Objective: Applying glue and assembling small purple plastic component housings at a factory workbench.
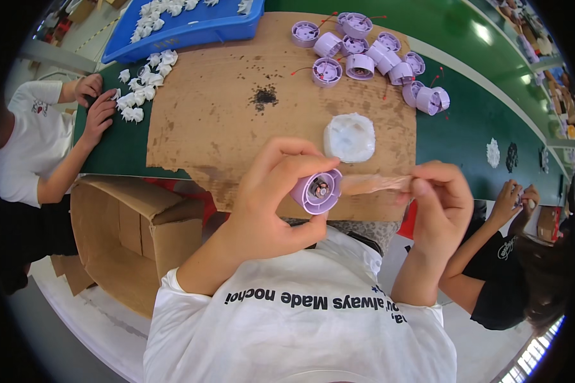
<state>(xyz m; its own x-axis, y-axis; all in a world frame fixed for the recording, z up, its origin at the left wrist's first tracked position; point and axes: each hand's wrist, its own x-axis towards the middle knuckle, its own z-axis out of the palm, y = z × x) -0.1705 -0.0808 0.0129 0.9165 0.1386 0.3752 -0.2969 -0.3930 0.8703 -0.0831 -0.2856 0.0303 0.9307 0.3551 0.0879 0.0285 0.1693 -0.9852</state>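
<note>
My left hand [262, 198] grips a purple round plastic housing [317, 193], its open end turned up and showing a small motor with coppery parts inside. A thin translucent strip [375, 185], like plastic film, runs from beside the housing to my right hand [442, 198]. The thumb and forefinger of that hand pinch the strip's far end. Just beyond the strip, a whitish, round-cornered block or tub [349, 138] sits on a cardboard sheet [204, 121]; I cannot tell what it contains.
Several purple housings [360, 66], some with red-tipped wires, lie at the back right. Tiny black pieces [264, 97] are heaped on the cardboard. White finned parts [148, 80] lie beside a blue tray [191, 32]. A cardboard box [112, 223] stands lower left. Co-workers' hands [96, 105] work at both sides.
</note>
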